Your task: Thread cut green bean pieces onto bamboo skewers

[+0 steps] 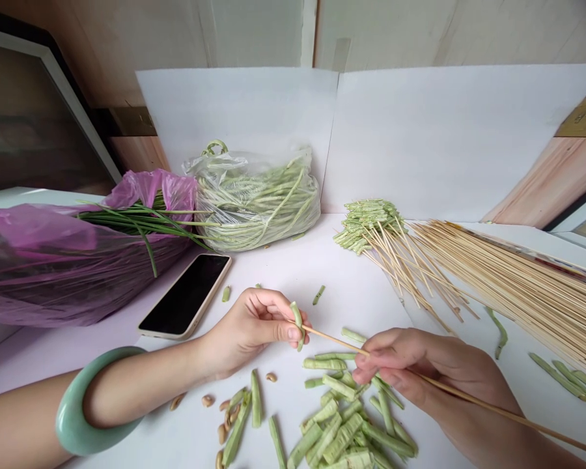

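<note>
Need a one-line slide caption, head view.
Left hand holds a green bean piece at the tip of a bamboo skewer in the right hand, above cut beans.

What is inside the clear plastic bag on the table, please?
The clear bag holds long, pale green beans in loose coils. The beans in the middle of the bundle are covered by the outer ones, so they cannot be seen.

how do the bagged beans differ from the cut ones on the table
The long beans in the clear bag are whole, the cut bean pieces short. The bagged beans lie coiled in plastic, the cut pieces loose in a heap. Both are pale green.
</note>
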The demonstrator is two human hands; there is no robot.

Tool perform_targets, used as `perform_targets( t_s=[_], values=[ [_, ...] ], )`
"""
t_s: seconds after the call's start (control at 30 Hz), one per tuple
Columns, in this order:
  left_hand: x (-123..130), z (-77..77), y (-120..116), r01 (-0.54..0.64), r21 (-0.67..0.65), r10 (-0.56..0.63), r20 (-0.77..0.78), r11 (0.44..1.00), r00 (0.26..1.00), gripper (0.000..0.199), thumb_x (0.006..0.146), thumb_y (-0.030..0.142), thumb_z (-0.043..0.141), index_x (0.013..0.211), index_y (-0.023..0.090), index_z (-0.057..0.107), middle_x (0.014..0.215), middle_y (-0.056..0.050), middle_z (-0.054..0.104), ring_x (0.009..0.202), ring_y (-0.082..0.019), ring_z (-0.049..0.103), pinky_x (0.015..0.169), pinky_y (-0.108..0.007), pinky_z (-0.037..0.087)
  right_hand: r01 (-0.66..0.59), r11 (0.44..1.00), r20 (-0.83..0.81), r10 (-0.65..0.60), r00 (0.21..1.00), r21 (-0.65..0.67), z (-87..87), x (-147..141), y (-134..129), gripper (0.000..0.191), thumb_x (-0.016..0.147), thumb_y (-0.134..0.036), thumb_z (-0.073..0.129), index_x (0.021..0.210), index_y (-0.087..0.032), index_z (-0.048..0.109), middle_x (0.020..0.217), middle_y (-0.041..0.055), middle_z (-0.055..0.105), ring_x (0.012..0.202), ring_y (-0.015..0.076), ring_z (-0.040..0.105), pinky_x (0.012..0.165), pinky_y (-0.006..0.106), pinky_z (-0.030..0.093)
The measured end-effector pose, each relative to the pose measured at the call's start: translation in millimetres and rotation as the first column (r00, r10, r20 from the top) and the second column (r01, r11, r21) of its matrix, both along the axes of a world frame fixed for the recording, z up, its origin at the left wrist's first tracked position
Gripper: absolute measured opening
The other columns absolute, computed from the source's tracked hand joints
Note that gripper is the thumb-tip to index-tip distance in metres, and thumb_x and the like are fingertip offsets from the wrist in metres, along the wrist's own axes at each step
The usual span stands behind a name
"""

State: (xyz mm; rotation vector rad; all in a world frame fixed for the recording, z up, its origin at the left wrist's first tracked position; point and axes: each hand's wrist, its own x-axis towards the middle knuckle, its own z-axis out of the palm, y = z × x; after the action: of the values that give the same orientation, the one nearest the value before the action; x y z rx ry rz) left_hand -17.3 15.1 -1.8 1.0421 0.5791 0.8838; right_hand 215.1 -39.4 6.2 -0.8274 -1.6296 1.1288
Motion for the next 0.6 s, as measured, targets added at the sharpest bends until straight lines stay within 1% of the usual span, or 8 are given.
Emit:
perform_targets(
  t_s=[0.1,0.17,0.3,0.43,0.6],
  values=[
    [0,-0.2,-1,0.003,-0.025,-0.002,0.032,1.000,0.999,0.008,0.062,0.013,0.080,0.064,0.015,0.072,0.064,-0.003,0.072,0.058,-0.010,0.062,0.062,-0.022,0.047,0.034,0.999,-0.035,-0.034,0.999,0.005,3.1,-5,-2,0.012,0.079,-0.015,0.063,0.080,-0.026,0.070,0.078,0.0033,0.074,0.072,0.0164,0.072,0.065,0.022,0.058],
    [1,0.1,-2,0.007,-0.038,-0.006,0.041,0.999,0.999,0.009,0.062,0.013,0.081,0.065,0.014,0.073,0.064,-0.003,0.072,0.058,-0.010,0.062,0.061,-0.021,0.047,0.026,1.000,-0.039,-0.026,0.999,-0.005,4.6,-8,-2,0.014,0.080,-0.015,0.063,0.080,-0.026,0.070,0.079,0.0028,0.074,0.073,0.0159,0.072,0.066,0.021,0.058],
    [3,0.9,-4,0.048,-0.061,-0.045,0.047,0.997,0.998,0.009,0.061,0.012,0.081,0.065,0.014,0.073,0.065,-0.004,0.072,0.058,-0.010,0.064,0.060,-0.020,0.049,-0.061,0.997,-0.047,0.059,0.997,-0.047,4.2,-10,-3,0.015,0.083,-0.014,0.059,0.085,-0.026,0.068,0.083,0.0035,0.073,0.078,0.0162,0.071,0.070,0.024,0.057],
    [5,0.7,-7,0.100,-0.104,-0.093,0.071,0.990,0.993,0.012,0.059,0.011,0.082,0.065,0.014,0.073,0.066,-0.003,0.073,0.057,-0.011,0.066,0.057,-0.020,0.050,-0.107,0.991,-0.088,0.100,0.991,-0.082,0.3,-16,-5,0.017,0.084,-0.013,0.057,0.084,-0.027,0.067,0.087,0.0020,0.071,0.080,0.0151,0.071,0.072,0.025,0.056],
    [4,-0.7,-12,0.188,-0.138,-0.181,0.061,0.972,0.982,0.017,0.054,0.010,0.084,0.065,0.013,0.072,0.066,-0.003,0.073,0.058,-0.013,0.068,0.055,-0.020,0.052,-0.192,0.981,-0.122,0.191,0.974,-0.001,-6.2,-26,-8,0.023,0.084,-0.009,0.056,0.091,-0.029,0.066,0.091,0.0020,0.072,0.083,0.0163,0.070,0.074,0.028,0.056]
  ],
)
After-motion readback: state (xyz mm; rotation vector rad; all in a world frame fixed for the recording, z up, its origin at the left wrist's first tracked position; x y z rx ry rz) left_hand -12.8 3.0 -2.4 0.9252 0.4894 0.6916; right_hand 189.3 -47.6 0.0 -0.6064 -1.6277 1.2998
